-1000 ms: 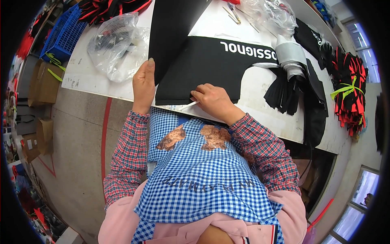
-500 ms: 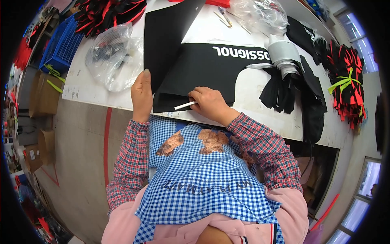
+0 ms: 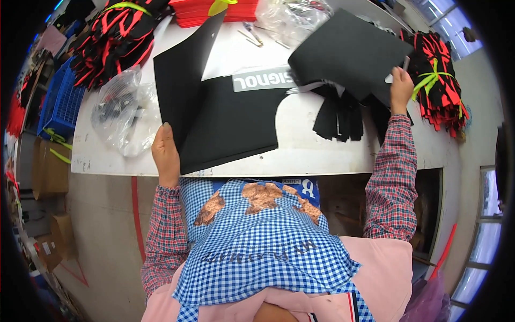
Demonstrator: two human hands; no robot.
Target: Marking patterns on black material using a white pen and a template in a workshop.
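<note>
My left hand [image 3: 166, 153] grips the near left edge of a black fabric piece [image 3: 179, 88], whose upper part stands raised and curled off the table. Beside it a flat black panel [image 3: 236, 126] lies near the front edge, with pale lettering along its far side. Up at the right, my right hand [image 3: 401, 91] is closed on the corner of another black panel [image 3: 348, 53], lifted and tilted above the table. A slim pale stick [image 3: 406, 63] juts from the same fingers. This raised panel covers part of a bunch of black strips [image 3: 338, 115].
The white table [image 3: 316, 155] bears a clear plastic bag [image 3: 129, 112], a second clear bag [image 3: 292, 21] and a red stack [image 3: 206, 13] at the back. Red-and-black bundles lie at left [image 3: 115, 45] and right [image 3: 437, 80]. A blue crate [image 3: 56, 102] stands left.
My right hand has moved from the near edge of the panel up to the far right, and now holds a black panel aloft there. My left hand keeps its grip on the raised piece.
</note>
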